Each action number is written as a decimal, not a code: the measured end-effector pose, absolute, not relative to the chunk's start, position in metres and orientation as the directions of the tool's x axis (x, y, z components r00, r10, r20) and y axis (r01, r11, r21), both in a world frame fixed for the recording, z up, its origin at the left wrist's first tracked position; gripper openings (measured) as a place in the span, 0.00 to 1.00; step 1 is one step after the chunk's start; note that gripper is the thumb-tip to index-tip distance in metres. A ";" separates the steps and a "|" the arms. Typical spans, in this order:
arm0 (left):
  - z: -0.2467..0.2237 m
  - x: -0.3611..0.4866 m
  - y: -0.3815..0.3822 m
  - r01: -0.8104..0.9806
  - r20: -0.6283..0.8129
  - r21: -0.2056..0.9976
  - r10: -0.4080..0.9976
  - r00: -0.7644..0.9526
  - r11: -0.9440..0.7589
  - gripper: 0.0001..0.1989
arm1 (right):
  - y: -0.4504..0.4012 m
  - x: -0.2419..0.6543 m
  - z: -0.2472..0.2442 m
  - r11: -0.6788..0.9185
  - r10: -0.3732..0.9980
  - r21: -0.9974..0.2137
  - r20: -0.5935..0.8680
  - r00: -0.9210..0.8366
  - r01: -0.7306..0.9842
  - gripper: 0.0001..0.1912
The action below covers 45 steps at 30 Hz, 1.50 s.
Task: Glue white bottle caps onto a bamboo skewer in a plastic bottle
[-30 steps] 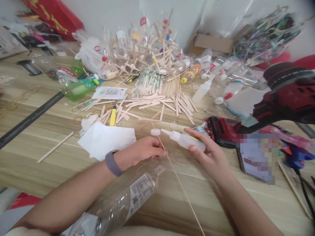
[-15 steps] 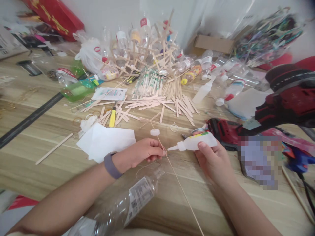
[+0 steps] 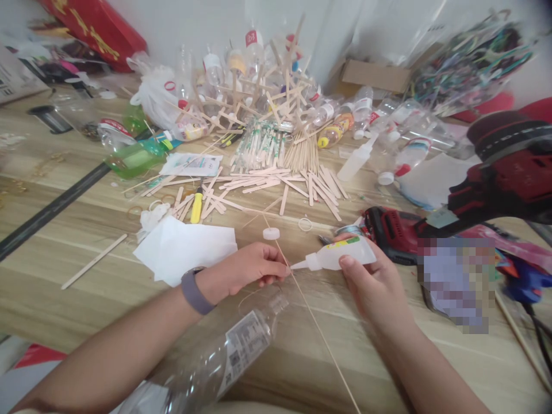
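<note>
My left hand (image 3: 263,264) pinches a long thin wooden skewer (image 3: 321,333) near its upper part. A white bottle cap (image 3: 271,233) sits on the skewer just beyond my fingers, and thin sticks cross at its far end. My right hand (image 3: 373,282) is closed around a small white glue bottle (image 3: 345,253), tilted so that its nozzle points left. The nozzle tip is at the skewer beside my left fingertips; whether it touches is too small to tell. A clear plastic bottle (image 3: 207,368) lies below my left wrist, its open neck toward the skewer.
White paper sheets (image 3: 185,247) lie left of my hand, near a yellow-handled screwdriver (image 3: 196,207). Behind are scattered craft sticks (image 3: 259,179), a bundle of skewers (image 3: 302,150) and many plastic bottles. A red and black power tool (image 3: 495,178) stands at the right.
My right hand has brought the glue bottle slightly left and down, so its nozzle has closed the small gap to the skewer. The left hand has stayed almost still.
</note>
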<state>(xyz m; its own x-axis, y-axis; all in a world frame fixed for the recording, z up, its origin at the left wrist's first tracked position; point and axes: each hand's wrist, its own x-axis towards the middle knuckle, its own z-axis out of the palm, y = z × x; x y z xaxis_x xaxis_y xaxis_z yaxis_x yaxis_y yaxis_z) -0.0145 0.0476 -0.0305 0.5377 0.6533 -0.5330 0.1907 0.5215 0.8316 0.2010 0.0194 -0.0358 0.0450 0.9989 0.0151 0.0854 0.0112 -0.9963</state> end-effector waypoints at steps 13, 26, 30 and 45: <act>-0.034 -0.014 0.047 0.149 -0.519 0.831 0.650 0.556 0.536 0.06 | 0.009 0.195 -0.017 0.142 0.988 -0.908 0.155 0.000 0.393 0.13; -0.035 -0.013 0.048 0.070 -0.509 0.814 0.650 0.565 0.576 0.11 | 0.004 0.194 -0.018 0.315 0.937 -0.761 0.343 -0.059 0.568 0.14; -0.034 -0.013 0.048 0.066 -0.503 0.819 0.658 0.559 0.570 0.12 | 0.002 0.193 -0.018 0.353 0.922 -0.725 0.378 -0.087 0.591 0.12; -0.032 -0.014 0.048 0.050 -0.498 0.815 0.653 0.571 0.577 0.09 | 0.018 0.191 -0.023 -0.050 0.969 -0.971 -0.104 0.226 -0.234 0.15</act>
